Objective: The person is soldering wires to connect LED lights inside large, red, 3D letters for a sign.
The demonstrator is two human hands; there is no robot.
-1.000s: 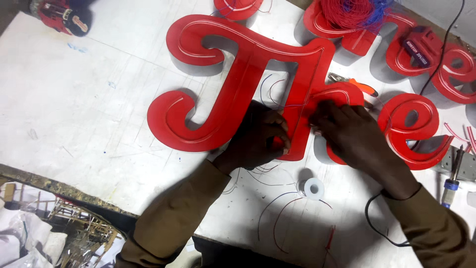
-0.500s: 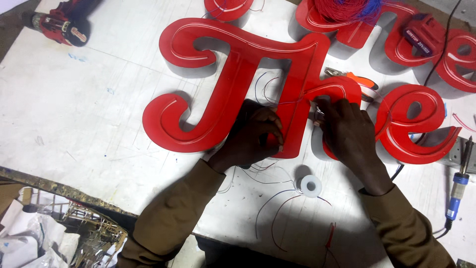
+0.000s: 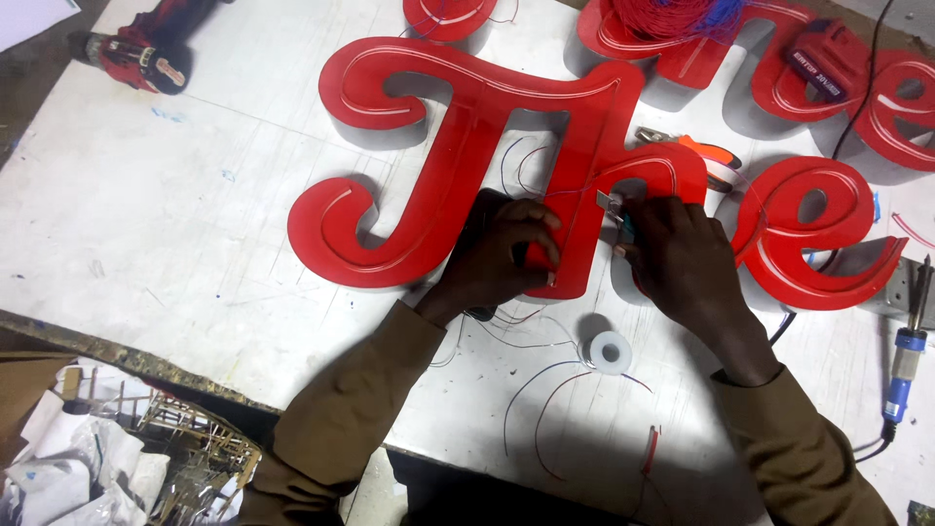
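The big glossy red script-letter sign piece (image 3: 467,166) lies flat on the white worktop (image 3: 146,214), its lower stem pinned under the left hand (image 3: 502,258), fingers curled closed over the edge, while the right hand (image 3: 682,258) is pinched shut on a small grey metal clip (image 3: 610,202) with a thin wire run to it. The stem is best held firmly so the clip is seated squarely without tugging the wire. Against the earlier frame, both hands are found in much the same place, only the view having shifted slightly.
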